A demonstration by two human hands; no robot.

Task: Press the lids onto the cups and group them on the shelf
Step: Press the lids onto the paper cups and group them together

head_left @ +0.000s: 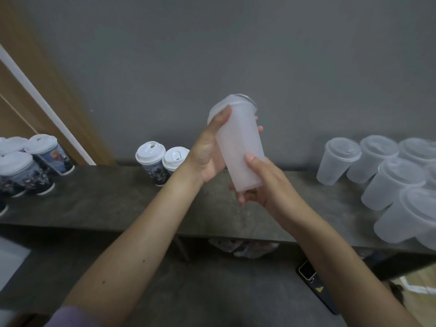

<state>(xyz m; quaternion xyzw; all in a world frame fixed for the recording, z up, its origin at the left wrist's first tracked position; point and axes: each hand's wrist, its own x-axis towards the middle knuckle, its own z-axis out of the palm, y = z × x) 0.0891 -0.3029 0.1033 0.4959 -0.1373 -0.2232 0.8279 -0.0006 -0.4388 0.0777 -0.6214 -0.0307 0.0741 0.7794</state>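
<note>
Item: one frosted plastic cup (238, 147) with lid (232, 102), held in the air above a dark shelf (118, 197), tilted slightly with the top leaning left. Left grip (207, 152): closed round the upper wall of the cup, palm against its side, thumb lying up to the lid's edge, fingertips showing on the far side. Right grip (264, 182): closed round the base of the cup, thumb on the near wall, fingers wrapped underneath. The lid sits on the rim; whether it is fully seated cannot be told. Just left of the left grip, on the shelf: two paper cups (162, 164) with white lids, touching each other. Well to the left of both grips: a cluster of printed cups (35, 161), also with white lids. Well to the right of the right grip: a group of clear plastic cups (389, 180) with lids on, standing close together. Behind the grips: a grey wall (212, 55). Below the right forearm: a dark phone (313, 284) lying flat. Under the shelf edge, beneath the grips: crumpled wrapping (245, 249).
</note>
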